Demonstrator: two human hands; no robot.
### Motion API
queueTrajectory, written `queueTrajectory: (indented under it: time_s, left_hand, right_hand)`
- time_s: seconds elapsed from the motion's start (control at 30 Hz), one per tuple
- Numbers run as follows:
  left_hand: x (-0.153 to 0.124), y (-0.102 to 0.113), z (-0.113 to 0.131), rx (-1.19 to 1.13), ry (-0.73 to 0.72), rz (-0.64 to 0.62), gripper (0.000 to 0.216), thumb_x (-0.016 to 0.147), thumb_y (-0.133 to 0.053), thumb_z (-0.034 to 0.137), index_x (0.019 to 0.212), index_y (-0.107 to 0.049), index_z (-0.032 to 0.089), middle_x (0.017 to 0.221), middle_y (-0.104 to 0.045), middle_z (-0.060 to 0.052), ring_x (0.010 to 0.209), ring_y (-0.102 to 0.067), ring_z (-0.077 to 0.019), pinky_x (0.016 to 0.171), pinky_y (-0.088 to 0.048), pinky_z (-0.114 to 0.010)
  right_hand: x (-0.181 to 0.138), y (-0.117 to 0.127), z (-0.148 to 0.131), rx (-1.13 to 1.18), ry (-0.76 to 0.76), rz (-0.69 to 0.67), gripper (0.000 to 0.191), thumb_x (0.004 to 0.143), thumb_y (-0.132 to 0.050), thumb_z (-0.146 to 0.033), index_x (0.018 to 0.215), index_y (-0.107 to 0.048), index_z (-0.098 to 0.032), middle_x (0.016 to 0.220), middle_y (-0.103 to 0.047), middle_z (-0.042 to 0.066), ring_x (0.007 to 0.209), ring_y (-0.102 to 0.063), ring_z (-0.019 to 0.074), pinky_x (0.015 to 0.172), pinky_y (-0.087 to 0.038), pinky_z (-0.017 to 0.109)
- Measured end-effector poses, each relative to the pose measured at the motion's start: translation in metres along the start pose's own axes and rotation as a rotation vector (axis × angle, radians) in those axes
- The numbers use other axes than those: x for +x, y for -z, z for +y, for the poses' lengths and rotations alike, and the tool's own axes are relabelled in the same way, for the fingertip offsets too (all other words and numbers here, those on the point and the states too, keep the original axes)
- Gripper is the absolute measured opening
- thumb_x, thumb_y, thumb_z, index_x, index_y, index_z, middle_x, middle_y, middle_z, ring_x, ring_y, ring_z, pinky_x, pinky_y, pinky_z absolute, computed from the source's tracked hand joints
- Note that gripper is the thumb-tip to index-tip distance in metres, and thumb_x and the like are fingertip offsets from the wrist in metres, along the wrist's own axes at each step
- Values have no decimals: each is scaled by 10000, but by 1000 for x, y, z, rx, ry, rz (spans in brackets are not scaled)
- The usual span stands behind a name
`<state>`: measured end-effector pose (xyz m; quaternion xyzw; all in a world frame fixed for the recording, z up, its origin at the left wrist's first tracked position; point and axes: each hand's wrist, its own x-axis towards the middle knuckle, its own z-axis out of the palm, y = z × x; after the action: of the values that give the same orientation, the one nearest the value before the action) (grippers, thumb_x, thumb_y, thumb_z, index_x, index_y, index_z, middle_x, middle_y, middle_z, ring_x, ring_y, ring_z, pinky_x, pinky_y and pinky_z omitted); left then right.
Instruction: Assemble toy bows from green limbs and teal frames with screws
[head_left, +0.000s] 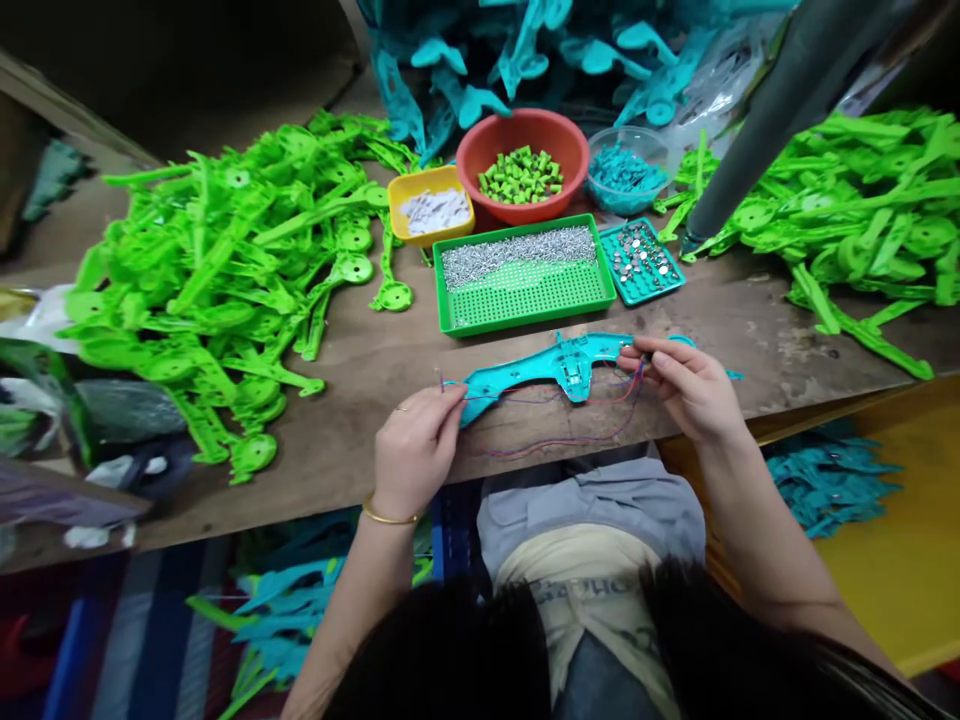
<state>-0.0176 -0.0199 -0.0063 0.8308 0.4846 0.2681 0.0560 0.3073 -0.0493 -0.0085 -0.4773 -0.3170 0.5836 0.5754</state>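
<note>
A long teal plastic part (551,366) lies across the wooden table's (352,430) front edge, with thin red and blue wires (570,425) trailing from its middle. My left hand (416,450) pinches the wires at the part's left end. At the part's right end, my right hand (686,385) has its fingers closed on the part and the wires.
A green tray of small metal screws (525,270) sits just behind the part, beside a teal tray of button cells (641,262). Behind them stand a yellow tub (433,205), a red bowl of green pieces (523,165) and a clear bowl (626,170). Green part heaps (225,270) flank both sides.
</note>
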Motion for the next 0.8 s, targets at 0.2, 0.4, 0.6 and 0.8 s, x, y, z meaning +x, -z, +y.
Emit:
queueTrajectory:
  time_s: [0.2,0.4,0.6,0.8]
  left_hand:
    - [15,23,15,-190,304,98,203,878,-595,300,1009,-726,217,848,-749,-21,727,-706,-154,723,-569,-282]
    - [37,18,31,-904,713,95,285,795,-680,367,933,-694,118,753,-728,-52,535,-664,-139,453,-528,-231]
    - [33,-1,52,-1131,746,42,266,789,-703,352,933,-696,129,746,-724,-47,565,-670,-134,476,-543,-226]
    - [1,-32,70,-941,638,-129,240,849,-626,368,940,-710,162,808,-746,-52,682,-707,-157,650,-604,-275]
  right_hand:
    - [2,-1,0,39,-3,-2,240,748,-753,-335,967,-730,-241,1010,-756,45,945,-721,190,883,-577,345]
    - [4,4,3,-14,-4,12,230,766,-745,-338,971,-725,-235,973,-761,47,883,-734,184,748,-606,281]
    - [1,13,-3,-59,68,45,225,782,-734,-316,991,-724,-236,989,-758,57,898,-731,192,792,-602,306]
    - [-10,36,-18,-71,191,149,229,759,-751,-302,980,-718,-250,961,-761,38,849,-738,187,789,-613,322]
